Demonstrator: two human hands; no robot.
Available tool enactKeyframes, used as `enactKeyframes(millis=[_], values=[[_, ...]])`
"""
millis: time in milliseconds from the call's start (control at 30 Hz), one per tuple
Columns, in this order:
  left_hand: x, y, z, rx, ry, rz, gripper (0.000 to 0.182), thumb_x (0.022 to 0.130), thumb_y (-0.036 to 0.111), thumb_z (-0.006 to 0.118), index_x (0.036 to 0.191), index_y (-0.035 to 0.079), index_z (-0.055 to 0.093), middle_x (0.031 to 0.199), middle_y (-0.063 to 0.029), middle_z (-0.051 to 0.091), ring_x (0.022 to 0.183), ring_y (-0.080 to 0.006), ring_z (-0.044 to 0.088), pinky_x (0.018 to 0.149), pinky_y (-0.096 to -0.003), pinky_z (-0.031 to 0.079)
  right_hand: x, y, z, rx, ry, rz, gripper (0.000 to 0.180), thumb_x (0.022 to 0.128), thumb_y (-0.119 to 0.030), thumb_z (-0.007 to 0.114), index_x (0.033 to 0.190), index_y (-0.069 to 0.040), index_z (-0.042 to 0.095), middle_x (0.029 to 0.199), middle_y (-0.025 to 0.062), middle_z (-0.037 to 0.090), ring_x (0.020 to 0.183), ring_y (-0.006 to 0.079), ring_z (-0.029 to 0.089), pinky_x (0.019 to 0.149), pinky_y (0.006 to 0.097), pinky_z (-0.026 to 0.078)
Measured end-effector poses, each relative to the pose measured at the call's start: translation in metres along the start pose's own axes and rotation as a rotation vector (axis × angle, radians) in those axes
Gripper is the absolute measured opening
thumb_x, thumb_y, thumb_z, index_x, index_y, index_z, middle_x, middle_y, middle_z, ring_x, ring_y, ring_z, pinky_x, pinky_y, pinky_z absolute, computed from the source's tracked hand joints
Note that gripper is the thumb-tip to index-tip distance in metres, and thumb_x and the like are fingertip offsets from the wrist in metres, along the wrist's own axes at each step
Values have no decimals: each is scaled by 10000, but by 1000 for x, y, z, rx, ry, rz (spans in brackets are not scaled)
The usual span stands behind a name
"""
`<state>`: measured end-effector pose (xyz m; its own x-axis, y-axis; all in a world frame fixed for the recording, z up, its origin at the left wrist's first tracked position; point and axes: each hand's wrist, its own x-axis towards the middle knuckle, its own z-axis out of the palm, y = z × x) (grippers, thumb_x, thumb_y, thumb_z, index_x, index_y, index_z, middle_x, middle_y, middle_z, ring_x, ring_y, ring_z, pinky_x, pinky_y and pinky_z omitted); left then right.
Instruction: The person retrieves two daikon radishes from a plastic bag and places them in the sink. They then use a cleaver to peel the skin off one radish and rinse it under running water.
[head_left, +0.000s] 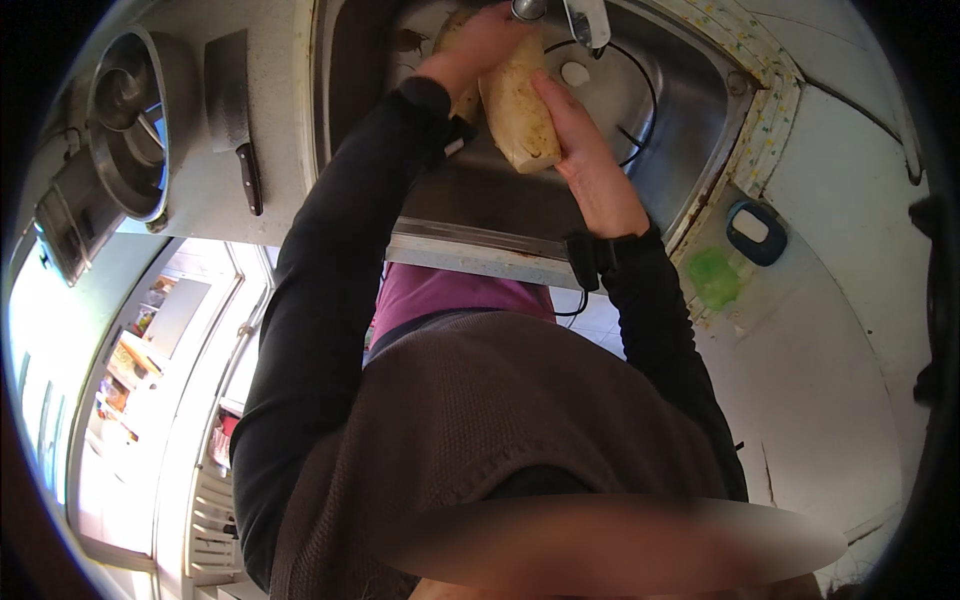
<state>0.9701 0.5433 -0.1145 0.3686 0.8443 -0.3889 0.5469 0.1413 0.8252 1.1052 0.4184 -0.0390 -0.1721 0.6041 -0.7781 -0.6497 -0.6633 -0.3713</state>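
Observation:
Inside the steel sink, I hold a large pale root vegetable marked with brown dirt. Its blunt cut end points towards me. My right hand grips its side near that end. Across its far part lies my left hand, under the metal tap; the fingertips are partly hidden by the spout. A second yellowish root shows behind my left wrist, mostly covered. On the sink floor are a round white piece and a brown scrap.
A cleaver lies on the left counter, beside a metal pot with a ladle-like utensil inside. At right are a dark soap dish with pale soap and a green translucent item. A black curved cord runs inside the sink.

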Motion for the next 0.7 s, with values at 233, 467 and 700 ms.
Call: enactKeyframes(millis=[233, 467, 700], values=[[-47, 70, -13, -1162, -313, -377, 354, 942, 258, 625, 1225, 45, 624, 1188, -124, 672, 1117, -258, 626, 942, -378, 512, -24, -11, -1, -12, -82, 92, 525, 975, -389, 635, 1347, -39, 511, 1210, 93, 651, 1055, 186, 668, 868, 352, 565], [-62, 87, -23, -581, -261, -219, 520, 908, 189, 682, 1384, 73, 510, 1272, -99, 629, 1253, -217, 569, 971, -327, 487, -19, -14, -13, -78, -96, 9, 530, 995, -387, 599, 1386, -51, 478, 1241, 96, 639, 1057, 188, 666, 873, 335, 562], [-31, 68, -34, -1456, -409, -367, 325, 960, 316, 612, 1171, 78, 677, 1088, -94, 725, 980, -226, 687, 905, -369, 554, -31, -34, -12, -13, -275, 145, 629, 1001, -474, 544, 1423, -18, 450, 1298, 194, 614, 1089, 356, 673, 752, 480, 629]])
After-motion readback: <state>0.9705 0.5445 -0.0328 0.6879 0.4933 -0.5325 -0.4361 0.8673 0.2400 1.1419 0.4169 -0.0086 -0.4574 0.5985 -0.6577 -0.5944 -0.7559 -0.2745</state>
